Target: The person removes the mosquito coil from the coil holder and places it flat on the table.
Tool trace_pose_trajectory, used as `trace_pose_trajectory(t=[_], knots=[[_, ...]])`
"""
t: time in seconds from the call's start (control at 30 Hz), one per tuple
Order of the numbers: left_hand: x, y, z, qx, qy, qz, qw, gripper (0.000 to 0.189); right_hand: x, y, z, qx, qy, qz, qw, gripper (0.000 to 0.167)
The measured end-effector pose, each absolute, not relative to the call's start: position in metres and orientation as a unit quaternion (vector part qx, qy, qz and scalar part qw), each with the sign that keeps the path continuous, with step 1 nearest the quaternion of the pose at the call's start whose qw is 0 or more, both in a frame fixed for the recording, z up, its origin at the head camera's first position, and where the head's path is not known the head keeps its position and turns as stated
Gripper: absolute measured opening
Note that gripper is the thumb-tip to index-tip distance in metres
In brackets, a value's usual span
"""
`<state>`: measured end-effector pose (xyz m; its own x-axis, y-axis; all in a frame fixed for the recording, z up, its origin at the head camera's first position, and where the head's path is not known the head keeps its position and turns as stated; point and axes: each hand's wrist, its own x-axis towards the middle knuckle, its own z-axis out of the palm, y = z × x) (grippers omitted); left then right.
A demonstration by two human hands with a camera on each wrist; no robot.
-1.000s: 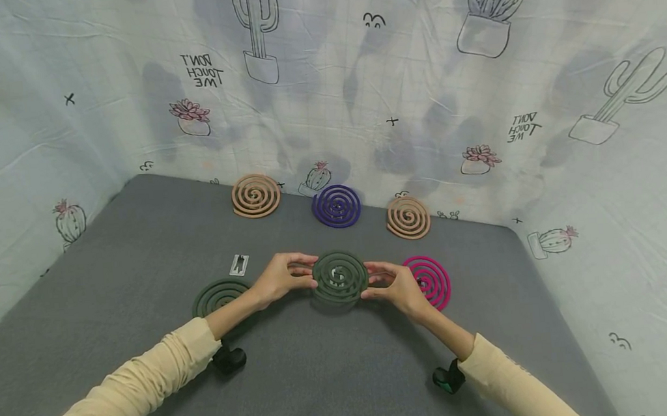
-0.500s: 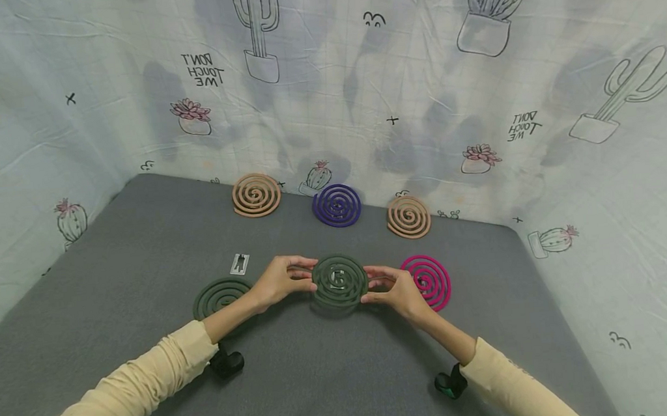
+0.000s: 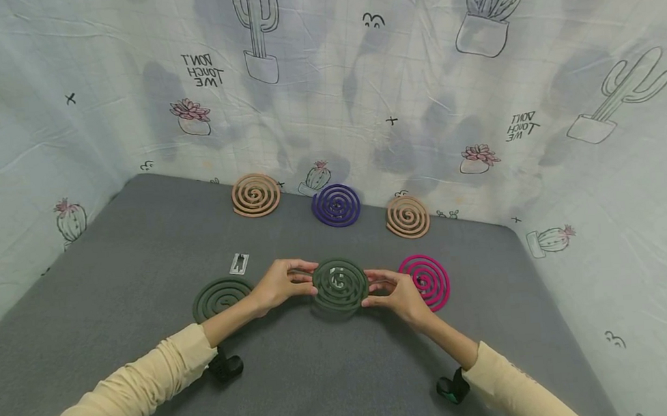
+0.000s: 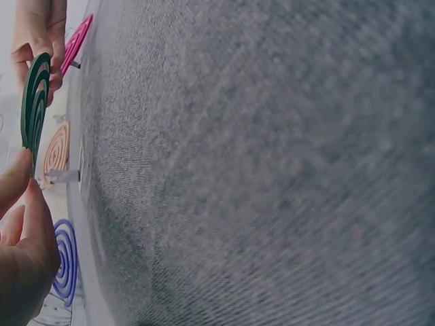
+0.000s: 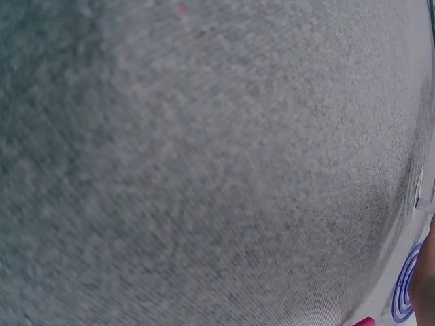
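Observation:
A dark green mosquito coil (image 3: 354, 286) is held between both hands in the middle of the head view. My left hand (image 3: 275, 286) pinches its left rim between thumb and fingers, and my right hand (image 3: 402, 296) pinches the right rim. In the left wrist view the green coil (image 4: 35, 102) is raised off the grey surface, with a small metal stand (image 4: 64, 176) near it. A pale piece shows through the coil's centre from above. Only an edge of the hand (image 5: 425, 288) shows in the right wrist view.
A pink coil (image 3: 442, 284) lies just beyond the right wrist, and another green coil (image 3: 202, 303) is partly under the left forearm. Along the back are a tan coil (image 3: 239, 199), a purple-blue coil (image 3: 320, 212) and a second tan coil (image 3: 423, 224). A flat metal stand (image 3: 239, 264) lies left.
Both hands, with the green coil between them, have shifted slightly down in the head view, toward the person. The grip stays the same, and the other coils have not moved.

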<state>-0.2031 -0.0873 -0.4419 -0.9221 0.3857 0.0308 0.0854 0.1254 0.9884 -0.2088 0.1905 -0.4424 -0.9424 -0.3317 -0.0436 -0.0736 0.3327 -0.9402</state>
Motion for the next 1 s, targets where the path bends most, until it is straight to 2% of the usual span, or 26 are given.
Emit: trace_pose_trajectory(t=[1.0], knots=[[-0.183,-0.085,-0.452,0.164,0.753,0.627,0.116,0.049,-0.189,0.196,-0.448,-0.143,0.797,-0.571,0.136,0.062]])
